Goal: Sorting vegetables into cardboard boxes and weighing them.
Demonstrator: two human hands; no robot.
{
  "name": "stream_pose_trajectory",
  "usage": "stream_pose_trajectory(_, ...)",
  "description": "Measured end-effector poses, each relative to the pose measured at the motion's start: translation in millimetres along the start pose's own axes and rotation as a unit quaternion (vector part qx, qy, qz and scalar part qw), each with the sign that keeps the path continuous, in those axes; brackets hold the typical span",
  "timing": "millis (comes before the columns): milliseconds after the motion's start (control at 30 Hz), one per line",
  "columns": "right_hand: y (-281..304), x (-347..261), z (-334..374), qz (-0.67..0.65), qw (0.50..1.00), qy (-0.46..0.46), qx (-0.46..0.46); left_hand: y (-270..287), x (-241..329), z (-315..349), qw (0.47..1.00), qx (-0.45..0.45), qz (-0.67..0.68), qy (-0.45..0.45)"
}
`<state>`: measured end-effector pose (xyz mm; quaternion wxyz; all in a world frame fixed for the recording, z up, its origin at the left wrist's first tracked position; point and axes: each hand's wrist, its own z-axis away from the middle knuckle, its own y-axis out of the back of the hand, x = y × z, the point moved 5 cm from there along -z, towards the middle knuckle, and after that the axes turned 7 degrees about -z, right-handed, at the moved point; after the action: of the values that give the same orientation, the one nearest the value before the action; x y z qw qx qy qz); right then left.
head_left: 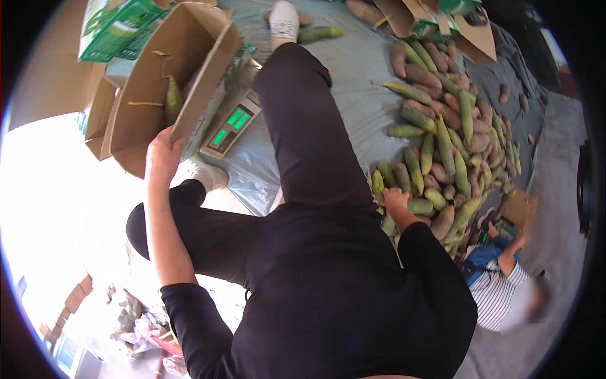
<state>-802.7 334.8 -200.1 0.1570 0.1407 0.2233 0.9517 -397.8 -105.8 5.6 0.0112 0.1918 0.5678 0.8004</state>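
My left hand (163,153) is closed on the near rim of an open cardboard box (205,88) at the left. Inside the box lies a green radish (172,104), beside a yellowish cord; the rest of its contents is hidden by the wall. At the right, my right hand (396,201) reaches into a large pile of long green radishes (445,146) and reddish-brown roots (443,222). Its fingers curl down among the nearest green ones, and what lies under them is hidden. Right beside the box is a digital scale (233,126) with lit green displays.
Green printed cartons (117,28) stand at the far left, another opened box (470,35) at the far right. Loose radishes (319,33) lie by my outstretched foot on the plastic sheet (353,69). A person in a striped shirt (499,297) works beyond the pile. Plastic bags (142,328) lie lower left.
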Motion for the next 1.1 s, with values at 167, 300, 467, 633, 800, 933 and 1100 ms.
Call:
stream_pose_trajectory(167, 64, 15, -11, -0.16, 0.98, -0.106, 0.057, 4, -14, 8, 0.999, 0.013, -0.029, -0.006)
stream_pose_trajectory(300, 72, 82, -63, -0.44, 0.866, -0.002, 0.236, 6, 5, 4, 1.0, 0.001, -0.013, -0.004)
stream_pose_trajectory(467, 211, 18, -31, -0.702, 0.647, 0.163, 0.25, 12, -5, 16, 0.999, 0.007, -0.037, 0.008)
stream_pose_trajectory(633, 354, -41, 42, -0.646, 0.614, 0.313, 0.328, 13, -6, 18, 0.999, 0.027, -0.032, -0.002)
stream_pose_trajectory(800, 463, -106, 130, -0.602, 0.529, 0.485, 0.349, 16, -8, 29, 0.997, 0.018, -0.073, 0.003)
stream_pose_trajectory(933, 515, -158, 185, -0.572, 0.456, 0.605, 0.314, 19, -3, 30, 0.994, 0.009, -0.109, -0.005)
stream_pose_trajectory(1100, 542, -252, 200, -0.515, 0.471, 0.68, 0.225, 22, -4, 33, 0.994, 0.015, -0.109, -0.008)
